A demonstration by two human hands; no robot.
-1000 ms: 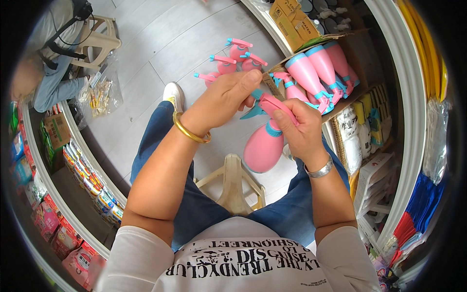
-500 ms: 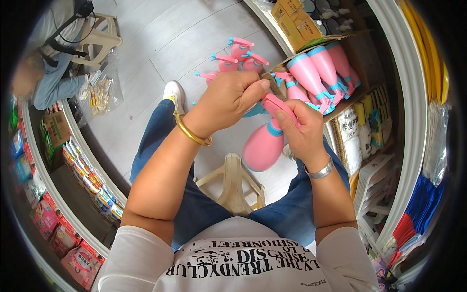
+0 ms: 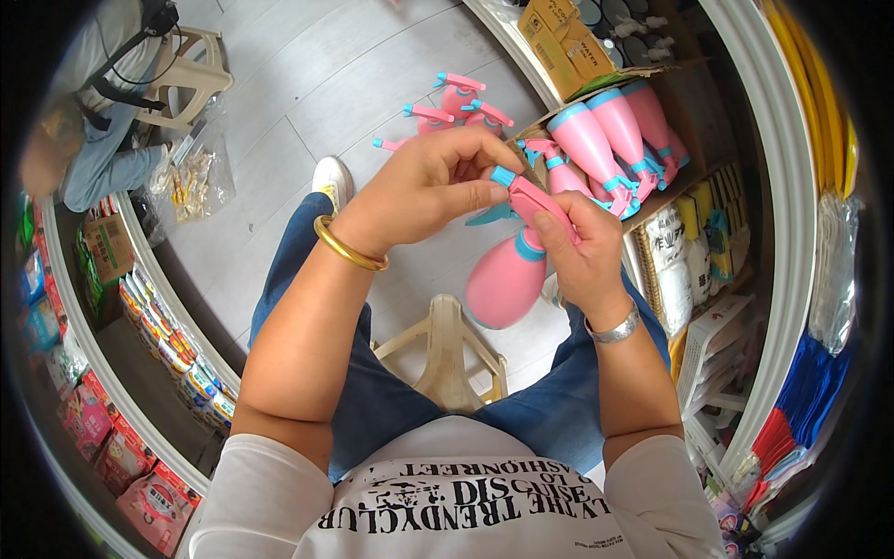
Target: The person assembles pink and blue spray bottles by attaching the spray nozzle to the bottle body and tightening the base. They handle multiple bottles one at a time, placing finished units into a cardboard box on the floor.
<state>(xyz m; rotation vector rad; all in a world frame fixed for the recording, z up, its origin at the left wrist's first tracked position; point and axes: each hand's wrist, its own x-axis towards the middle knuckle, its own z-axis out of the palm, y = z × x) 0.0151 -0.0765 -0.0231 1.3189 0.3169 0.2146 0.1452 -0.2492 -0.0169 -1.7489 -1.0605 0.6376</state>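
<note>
A pink spray bottle with a blue collar and a pink spray head hangs tilted over the floor. My right hand is closed round its neck and head, with the thumb lying along the head's side. At the head's front is a blue nozzle; below it the blue trigger shows in part. My left hand is at the nozzle, its thumb and curled fingers loosely apart around it. Whether the fingertips touch the nozzle is hard to make out.
Several similar spray bottles stand on the floor ahead. More lie in an open cardboard box at the right. A beige plastic stool is between my legs. Shelves of packaged goods line both sides; another person sits at far left.
My left hand has loosened from a closed grip on the nozzle and shifted slightly left and down, uncovering the blue nozzle. The right hand and bottle have barely moved.
</note>
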